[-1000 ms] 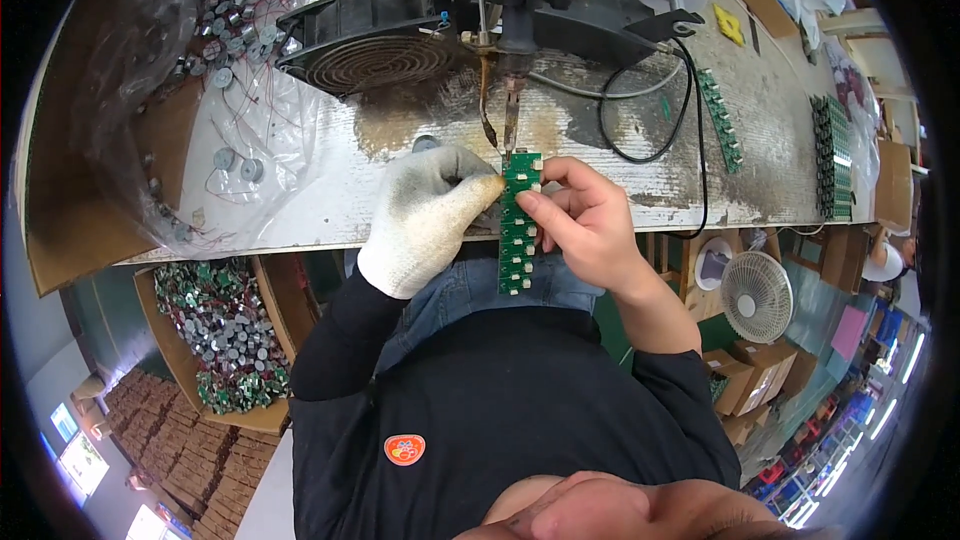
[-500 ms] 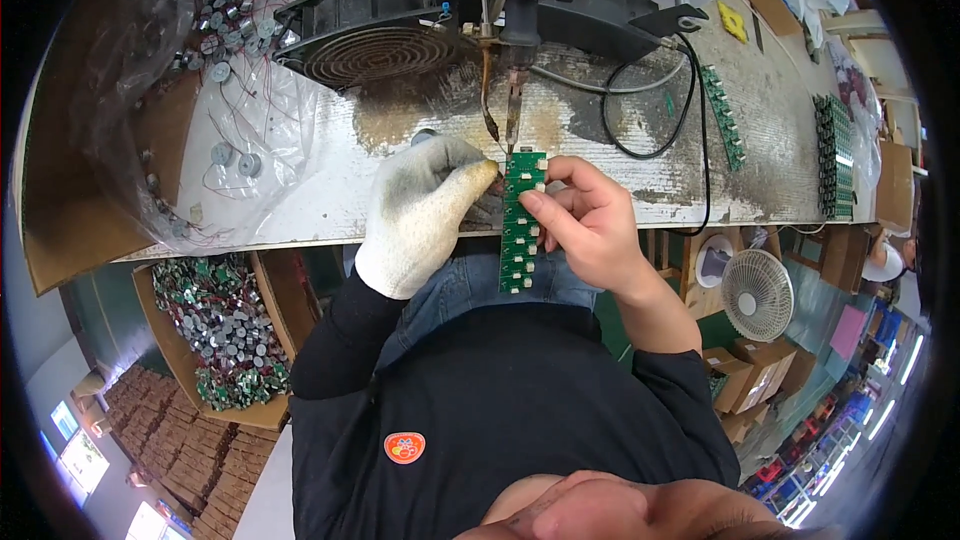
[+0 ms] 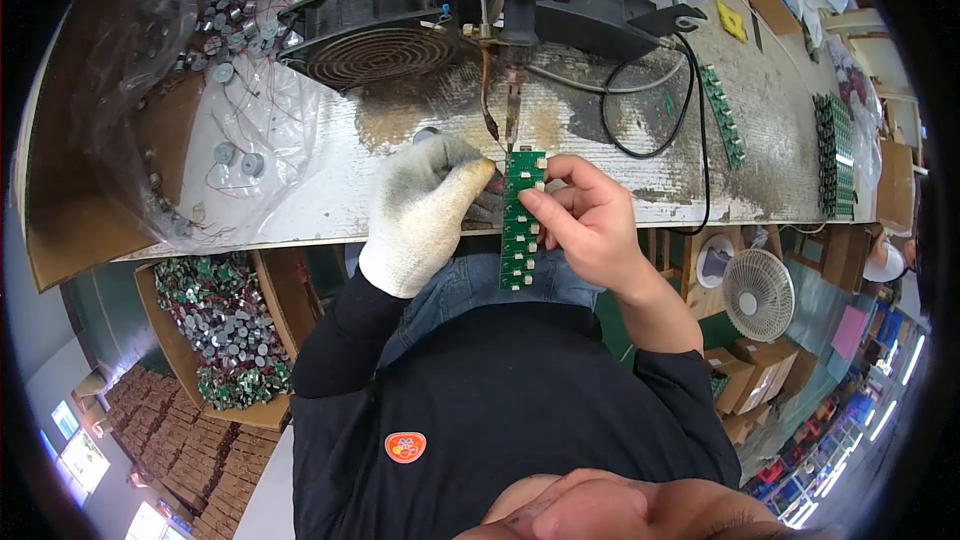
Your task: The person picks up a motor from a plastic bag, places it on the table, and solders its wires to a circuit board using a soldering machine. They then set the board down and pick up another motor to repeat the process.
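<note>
My bare right hand (image 3: 592, 225) pinches a long green circuit board (image 3: 521, 225) between thumb and fingers. The board stands lengthwise toward me, with small white connectors along its right side. Its far end lies right below the tip of a soldering iron (image 3: 514, 110), beside a thin solder feed tube (image 3: 488, 100). My left hand (image 3: 418, 210), in a white knitted glove with a stained fingertip, is closed at the board's far left edge. Whatever its fingertips hold is hidden. A small round metal part (image 3: 426, 134) shows just behind the glove.
A black fan (image 3: 380, 55) stands behind my left hand. Round parts with wires (image 3: 240, 15) lie in a plastic bag at the left. More boards (image 3: 836, 155) rest at the right, beyond a looped black cable (image 3: 640, 152). A box of boards and parts (image 3: 222, 335) sits below the table.
Both hands and the board stay almost in place at the iron tip. The gloved hand shows only a very slight shift.
</note>
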